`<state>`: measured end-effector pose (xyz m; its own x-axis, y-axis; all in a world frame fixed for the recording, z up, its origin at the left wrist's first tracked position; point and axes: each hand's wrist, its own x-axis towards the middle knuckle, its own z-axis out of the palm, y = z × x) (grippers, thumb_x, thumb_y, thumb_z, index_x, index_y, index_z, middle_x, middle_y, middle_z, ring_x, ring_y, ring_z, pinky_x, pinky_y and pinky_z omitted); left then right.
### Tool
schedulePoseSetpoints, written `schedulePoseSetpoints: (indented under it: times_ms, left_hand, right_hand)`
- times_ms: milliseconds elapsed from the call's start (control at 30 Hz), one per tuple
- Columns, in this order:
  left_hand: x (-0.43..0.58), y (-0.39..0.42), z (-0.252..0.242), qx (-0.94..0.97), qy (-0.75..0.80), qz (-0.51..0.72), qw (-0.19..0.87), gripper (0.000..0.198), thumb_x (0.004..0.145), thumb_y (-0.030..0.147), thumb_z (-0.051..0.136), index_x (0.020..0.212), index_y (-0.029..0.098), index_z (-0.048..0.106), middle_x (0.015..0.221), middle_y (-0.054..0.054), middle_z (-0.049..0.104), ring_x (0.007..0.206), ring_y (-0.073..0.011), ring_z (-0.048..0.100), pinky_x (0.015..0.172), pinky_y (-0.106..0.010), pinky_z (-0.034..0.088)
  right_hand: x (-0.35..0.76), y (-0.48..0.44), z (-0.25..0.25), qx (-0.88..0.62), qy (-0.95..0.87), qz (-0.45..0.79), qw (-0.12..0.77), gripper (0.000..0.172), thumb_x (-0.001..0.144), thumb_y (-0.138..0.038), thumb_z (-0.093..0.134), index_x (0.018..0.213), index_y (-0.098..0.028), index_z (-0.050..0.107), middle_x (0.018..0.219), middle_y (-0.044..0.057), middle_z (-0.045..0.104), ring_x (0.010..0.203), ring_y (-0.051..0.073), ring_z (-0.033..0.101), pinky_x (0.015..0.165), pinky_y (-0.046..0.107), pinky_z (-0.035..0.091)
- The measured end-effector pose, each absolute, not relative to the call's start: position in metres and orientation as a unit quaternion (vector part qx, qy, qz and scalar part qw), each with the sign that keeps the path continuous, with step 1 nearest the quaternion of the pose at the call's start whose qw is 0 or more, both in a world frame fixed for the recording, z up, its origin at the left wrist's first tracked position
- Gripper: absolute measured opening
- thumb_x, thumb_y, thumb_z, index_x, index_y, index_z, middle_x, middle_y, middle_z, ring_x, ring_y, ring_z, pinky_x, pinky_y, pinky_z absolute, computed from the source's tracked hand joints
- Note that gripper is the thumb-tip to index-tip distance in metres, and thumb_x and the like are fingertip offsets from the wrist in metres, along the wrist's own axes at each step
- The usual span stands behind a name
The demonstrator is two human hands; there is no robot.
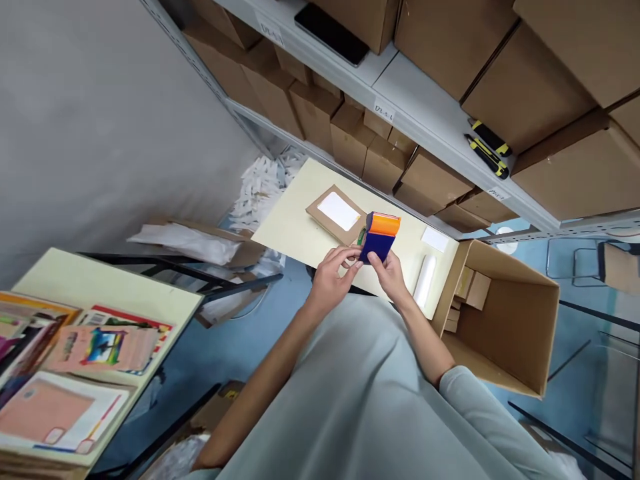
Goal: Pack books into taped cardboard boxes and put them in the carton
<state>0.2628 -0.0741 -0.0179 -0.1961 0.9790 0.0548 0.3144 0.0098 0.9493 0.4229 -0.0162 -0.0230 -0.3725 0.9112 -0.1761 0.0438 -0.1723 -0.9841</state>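
Observation:
Both my hands hold a dark blue and orange object (379, 245) up over the pale table, but its exact kind is unclear. It has a flat blue face, an orange band along the top and a bit of green at its left side. My right hand (393, 275) grips its lower right part, with the thumb on the blue face. At the lower left edge, the fingers and thumb of my left hand (333, 277) close on it. Just behind lies a brown cardboard parcel (320, 208) with a white label (339, 211).
The pale table (283, 223) also bears a white roll (425, 280) and a white paper slip (435, 238). An open carton (520, 333) with small boxes stands at right. Shelves above hold brown boxes (450, 40), two cutters (487, 147) and a phone (331, 33). Books (100, 347) lie on the left table.

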Motion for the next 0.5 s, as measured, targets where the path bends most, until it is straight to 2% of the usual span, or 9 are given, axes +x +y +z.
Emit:
schedulePoseSetpoints:
  times_ms: [133,200,367,500]
  left_hand:
    - [0.253,-0.065,0.005,0.488,0.625,0.513,0.33,0.045,0.105,0.053,0.067,0.141,0.027,0.073,0.134,-0.011,0.074,0.116,-0.0256,0.074,0.093,-0.039,0.067]
    - [0.244,-0.057,0.021,0.481,0.617,0.54,0.311,0.05,0.104,0.054,0.069,0.146,0.026,0.07,0.139,-0.012,0.072,0.116,-0.0251,0.073,0.092,-0.038,0.066]
    - [0.224,-0.042,0.053,0.52,0.62,0.486,0.331,0.033,0.099,0.05,0.075,0.119,0.025,0.083,0.114,-0.008,0.079,0.09,-0.0197,0.069,0.077,-0.032,0.059]
    - [0.216,-0.043,0.057,0.516,0.635,0.435,0.376,0.025,0.095,0.046,0.076,0.102,0.024,0.086,0.102,-0.006,0.079,0.078,-0.0175,0.063,0.07,-0.031,0.053]
  right_hand:
    - [0.437,-0.022,-0.023,-0.429,-0.572,0.62,0.324,0.06,0.099,-0.075,0.073,0.131,-0.024,0.074,0.123,0.011,0.085,0.116,0.031,0.082,0.11,0.047,0.064]
    - [0.445,-0.023,-0.022,-0.421,-0.608,0.605,0.295,0.059,0.101,-0.071,0.075,0.134,-0.022,0.073,0.124,0.012,0.085,0.115,0.03,0.082,0.108,0.045,0.064]
    - [0.462,-0.021,-0.018,-0.418,-0.704,0.532,0.219,0.051,0.103,-0.069,0.072,0.125,-0.022,0.074,0.114,0.01,0.085,0.103,0.03,0.081,0.097,0.043,0.065]
    - [0.469,-0.019,-0.017,-0.402,-0.746,0.498,0.184,0.046,0.107,-0.067,0.068,0.121,-0.024,0.073,0.112,0.01,0.084,0.102,0.03,0.08,0.093,0.043,0.065]
